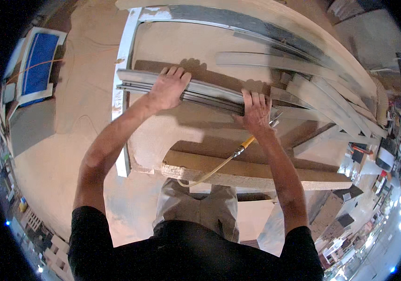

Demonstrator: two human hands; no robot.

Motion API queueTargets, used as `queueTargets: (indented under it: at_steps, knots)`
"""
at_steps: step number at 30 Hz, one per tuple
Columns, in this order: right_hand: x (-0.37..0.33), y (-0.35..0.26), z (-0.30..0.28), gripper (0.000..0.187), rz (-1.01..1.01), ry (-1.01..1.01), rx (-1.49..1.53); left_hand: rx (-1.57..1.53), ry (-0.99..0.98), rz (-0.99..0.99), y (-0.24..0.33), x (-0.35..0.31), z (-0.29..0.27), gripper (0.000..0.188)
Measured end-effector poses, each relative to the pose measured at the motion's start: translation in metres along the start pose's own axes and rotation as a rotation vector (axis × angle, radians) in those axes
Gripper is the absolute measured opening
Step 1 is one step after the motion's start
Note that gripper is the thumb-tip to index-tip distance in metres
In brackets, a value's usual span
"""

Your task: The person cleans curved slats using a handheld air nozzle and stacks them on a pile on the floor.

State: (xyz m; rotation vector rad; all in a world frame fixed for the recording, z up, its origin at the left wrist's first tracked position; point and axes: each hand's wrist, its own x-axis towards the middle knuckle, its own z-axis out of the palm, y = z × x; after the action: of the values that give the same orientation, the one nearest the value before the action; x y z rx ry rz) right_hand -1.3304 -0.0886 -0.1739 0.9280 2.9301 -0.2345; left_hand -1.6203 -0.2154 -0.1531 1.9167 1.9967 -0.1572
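A stack of long, thin grey strips lies across the white frame, its left end resting over the side bar. My left hand is closed round the strips towards their left end, fingers curled over the far edge. Farther right, my right hand grips the same stack, its fingertips over the upper strip. A hose tool with a yellow handle sits just below my right hand and wrist. Its thin yellowish hose loops towards me. Whether the right hand also touches this tool, I cannot tell.
The white frame has a dusty bar along its far side. Several loose grey boards lie fanned out at the right. A thick board crosses near my legs. A blue panel stands far left.
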Motion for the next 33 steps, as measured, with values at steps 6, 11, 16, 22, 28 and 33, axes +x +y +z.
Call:
queueTargets:
  at_steps: [6,11,16,22,28,33]
  knots:
    - [0.017,-0.005,0.022,0.079,-0.244,0.054,0.053,0.046,0.327,-0.184,0.003,-0.041,0.066,0.076]
    - [0.035,0.060,0.010,0.075,-0.283,0.269,0.131,0.022,0.137,-0.156,-0.003,-0.040,0.072,0.078]
    - [0.130,0.160,0.007,0.071,-0.304,0.195,-0.204,0.021,0.240,-0.120,-0.001,-0.036,0.079,0.078]
    - [0.151,0.118,0.017,0.057,-0.316,0.061,0.093,0.000,0.221,-0.071,0.002,-0.031,0.062,0.067]
    - [0.124,-0.035,0.019,0.038,-0.330,0.061,0.176,0.022,0.285,-0.037,0.002,-0.060,0.060,0.061]
    - [0.126,-0.073,0.030,0.030,-0.321,0.042,0.371,-0.016,0.340,0.048,0.017,-0.070,0.029,0.042]
